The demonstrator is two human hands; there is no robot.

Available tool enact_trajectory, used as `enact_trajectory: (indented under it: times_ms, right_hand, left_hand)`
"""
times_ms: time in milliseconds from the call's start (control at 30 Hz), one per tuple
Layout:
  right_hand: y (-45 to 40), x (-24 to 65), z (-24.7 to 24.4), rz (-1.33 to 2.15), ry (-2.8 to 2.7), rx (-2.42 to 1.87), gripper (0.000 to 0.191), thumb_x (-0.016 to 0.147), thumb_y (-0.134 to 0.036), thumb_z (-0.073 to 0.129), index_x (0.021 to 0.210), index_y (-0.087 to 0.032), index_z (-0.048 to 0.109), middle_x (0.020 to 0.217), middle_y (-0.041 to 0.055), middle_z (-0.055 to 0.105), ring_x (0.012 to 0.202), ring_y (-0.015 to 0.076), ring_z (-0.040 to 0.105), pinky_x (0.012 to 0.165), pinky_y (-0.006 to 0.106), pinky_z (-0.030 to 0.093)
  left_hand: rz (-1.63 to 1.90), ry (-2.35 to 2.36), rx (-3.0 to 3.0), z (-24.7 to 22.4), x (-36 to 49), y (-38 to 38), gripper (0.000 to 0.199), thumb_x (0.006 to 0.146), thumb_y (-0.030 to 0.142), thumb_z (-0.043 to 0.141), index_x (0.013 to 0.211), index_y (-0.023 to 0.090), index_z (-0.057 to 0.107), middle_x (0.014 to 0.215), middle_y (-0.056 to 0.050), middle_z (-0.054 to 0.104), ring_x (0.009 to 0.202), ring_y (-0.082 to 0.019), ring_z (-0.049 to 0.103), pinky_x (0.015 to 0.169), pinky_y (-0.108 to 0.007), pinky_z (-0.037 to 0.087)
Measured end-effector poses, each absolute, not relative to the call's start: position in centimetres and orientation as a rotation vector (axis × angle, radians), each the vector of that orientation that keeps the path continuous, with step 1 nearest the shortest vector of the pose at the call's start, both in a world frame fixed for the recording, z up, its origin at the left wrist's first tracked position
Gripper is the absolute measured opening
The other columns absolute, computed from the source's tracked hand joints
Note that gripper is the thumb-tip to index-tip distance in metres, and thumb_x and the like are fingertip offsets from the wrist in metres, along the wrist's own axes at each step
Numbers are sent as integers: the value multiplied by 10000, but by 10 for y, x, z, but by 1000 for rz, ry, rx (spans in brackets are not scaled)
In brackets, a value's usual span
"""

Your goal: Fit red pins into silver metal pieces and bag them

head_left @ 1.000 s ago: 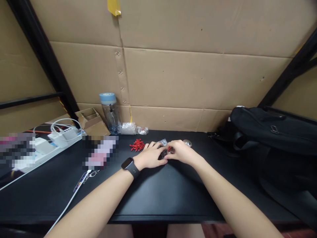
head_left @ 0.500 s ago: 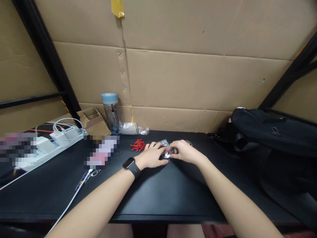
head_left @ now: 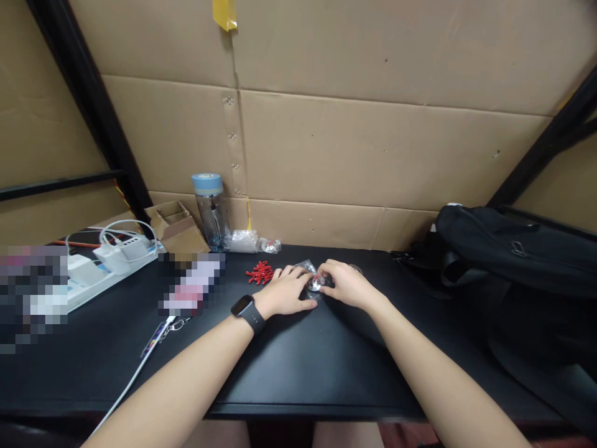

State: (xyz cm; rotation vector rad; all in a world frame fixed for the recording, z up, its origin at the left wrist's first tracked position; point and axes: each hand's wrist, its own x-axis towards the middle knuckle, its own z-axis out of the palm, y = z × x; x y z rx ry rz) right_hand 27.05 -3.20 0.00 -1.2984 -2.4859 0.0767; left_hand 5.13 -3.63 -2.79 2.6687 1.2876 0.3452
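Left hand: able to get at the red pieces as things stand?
Likely yes: the red pieces lie on the black desk right beside the left hand, with nothing visible in between.

**Head camera faces forward and down over the grip**

The one camera sits on the wearer's head, above the grip of the right hand [head_left: 345, 283] and on its near side. It faces forward and down, placing that grip below the frame's middle and slightly right. Both forearms [head_left: 186, 373] run in from the lower edge. The wide view stands well back, reaching the cardboard wall [head_left: 396, 155] beyond the grip, a power strip [head_left: 88, 294] far left of it and a black bag [head_left: 513, 239] far right.
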Motion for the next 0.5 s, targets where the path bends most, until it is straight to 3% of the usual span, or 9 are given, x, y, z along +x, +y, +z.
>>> enact_trajectory:
  times_ms: [167, 433, 500]
  right_hand:
    - [-32, 268, 1, 58, -2518, -1370, 177, 780, -346, 778, 897, -225, 723, 881, 22, 699, 839, 191, 664, 706, 262, 419]
    - [-35, 271, 6, 30, -2603, -1392, 212, 877, -432, 677, 1015, -307, 779, 997, 34, 721, 903, 214, 691, 739, 278, 454]
    - [-34, 272, 5, 35, -2606, -1393, 226, 873, -445, 686, 1024, -306, 780, 1008, 35, 723, 916, 216, 692, 758, 280, 464]
  left_hand:
    - [355, 1298, 2666, -27, 53, -37, 674, 838, 698, 521, 1385, 306, 505, 1454, -79, 509, 1283, -353, 434, 1044, -522, 352]
    - [456, 1343, 2657, -31, 60, -41, 515, 1024, 523, 218, 1335, 283, 551, 1482, -78, 509, 1361, -285, 434, 1066, -523, 333]
    - [451, 1327, 2669, -33, 60, -39, 496, 1024, 509, 239, 1332, 279, 553, 1488, -79, 505, 1371, -279, 432, 1075, -523, 327]
